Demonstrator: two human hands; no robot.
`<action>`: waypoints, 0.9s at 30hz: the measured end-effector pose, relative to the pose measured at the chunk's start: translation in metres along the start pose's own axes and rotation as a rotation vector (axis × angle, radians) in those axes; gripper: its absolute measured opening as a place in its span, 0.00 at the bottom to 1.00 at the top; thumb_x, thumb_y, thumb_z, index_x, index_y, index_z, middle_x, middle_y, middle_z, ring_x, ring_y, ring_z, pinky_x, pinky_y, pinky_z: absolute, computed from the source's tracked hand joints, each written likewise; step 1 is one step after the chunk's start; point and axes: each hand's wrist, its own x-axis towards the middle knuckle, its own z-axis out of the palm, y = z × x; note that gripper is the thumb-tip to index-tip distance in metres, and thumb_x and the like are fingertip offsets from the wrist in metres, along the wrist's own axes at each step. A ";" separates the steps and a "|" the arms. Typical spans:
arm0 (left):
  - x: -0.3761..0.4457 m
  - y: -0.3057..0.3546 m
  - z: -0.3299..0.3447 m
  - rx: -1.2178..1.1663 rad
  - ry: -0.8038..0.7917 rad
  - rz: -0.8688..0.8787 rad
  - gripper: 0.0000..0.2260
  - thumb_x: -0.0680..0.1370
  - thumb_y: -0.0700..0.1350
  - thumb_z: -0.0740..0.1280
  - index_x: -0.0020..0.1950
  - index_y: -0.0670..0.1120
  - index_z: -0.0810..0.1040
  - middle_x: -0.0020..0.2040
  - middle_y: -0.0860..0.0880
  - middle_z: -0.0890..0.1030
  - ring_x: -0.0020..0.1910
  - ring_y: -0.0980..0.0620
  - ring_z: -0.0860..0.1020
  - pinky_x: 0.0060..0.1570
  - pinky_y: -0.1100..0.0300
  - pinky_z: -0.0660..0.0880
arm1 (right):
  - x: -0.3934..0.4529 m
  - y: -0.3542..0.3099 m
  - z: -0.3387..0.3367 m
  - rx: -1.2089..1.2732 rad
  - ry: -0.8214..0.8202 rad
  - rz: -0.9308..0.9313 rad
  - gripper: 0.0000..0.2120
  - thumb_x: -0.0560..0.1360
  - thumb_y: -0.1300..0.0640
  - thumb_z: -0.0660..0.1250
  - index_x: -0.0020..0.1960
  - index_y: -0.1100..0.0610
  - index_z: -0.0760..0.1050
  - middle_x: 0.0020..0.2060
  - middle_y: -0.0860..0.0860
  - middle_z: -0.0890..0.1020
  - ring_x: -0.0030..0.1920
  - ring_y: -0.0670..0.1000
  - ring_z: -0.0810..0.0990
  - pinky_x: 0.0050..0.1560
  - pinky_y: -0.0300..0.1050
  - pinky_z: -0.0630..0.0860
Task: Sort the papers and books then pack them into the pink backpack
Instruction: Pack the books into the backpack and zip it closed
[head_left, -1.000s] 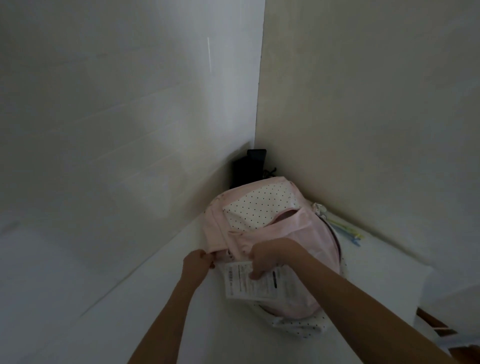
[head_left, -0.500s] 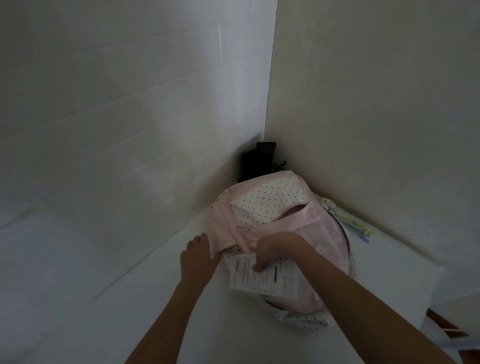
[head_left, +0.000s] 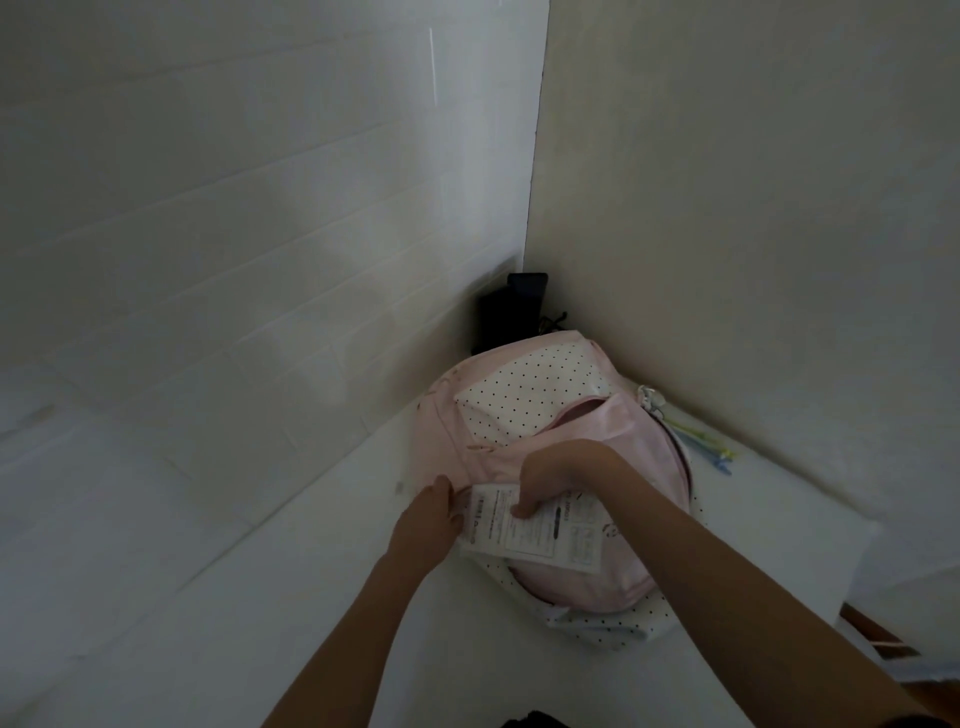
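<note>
Since half a second ago the left hand (head_left: 431, 519) has slid in along the worktop (head_left: 270, 623) until it touches the left edge of the printed paper (head_left: 535, 535); before, it sat a little apart, against the pink backpack (head_left: 623, 441).

That backpack lies on the white worktop, pushed into the corner where the two walls meet, its dotted white panel facing up. The paper lies across the near side of the backpack, tilted, its lower edge reaching over the bag's dotted trim. The right hand (head_left: 550, 478) comes over the backpack from the right; its grip is closed on the paper's upper edge, fingertips curled down onto the sheet. The left hand's fingers look fairly straight against the paper and the bag fabric, though the dim light makes it hard to say whether they pinch anything.

Behind the backpack, deep in the corner, stands a black object (head_left: 511, 312). To the right of the backpack, beside the wall, lie some pale green and blue pens (head_left: 706, 447).
</note>
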 end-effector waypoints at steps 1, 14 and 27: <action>0.000 -0.003 0.000 0.013 0.012 0.016 0.07 0.78 0.43 0.63 0.52 0.40 0.72 0.50 0.41 0.77 0.50 0.44 0.76 0.47 0.57 0.71 | 0.000 0.002 -0.002 0.024 0.001 0.001 0.16 0.76 0.47 0.66 0.56 0.58 0.78 0.49 0.52 0.83 0.39 0.49 0.81 0.42 0.41 0.76; -0.012 -0.013 0.006 -0.390 -0.060 -0.059 0.08 0.72 0.34 0.67 0.47 0.43 0.73 0.42 0.47 0.77 0.32 0.56 0.74 0.30 0.65 0.75 | 0.001 0.005 -0.007 0.095 -0.010 -0.017 0.09 0.77 0.48 0.65 0.43 0.53 0.75 0.38 0.48 0.81 0.35 0.47 0.81 0.40 0.40 0.77; -0.001 -0.032 -0.027 -0.110 0.026 -0.104 0.08 0.72 0.42 0.70 0.45 0.46 0.71 0.47 0.48 0.75 0.45 0.51 0.73 0.44 0.62 0.67 | 0.019 -0.016 0.013 0.051 0.000 -0.011 0.18 0.76 0.50 0.66 0.60 0.60 0.75 0.54 0.54 0.82 0.51 0.53 0.83 0.49 0.44 0.77</action>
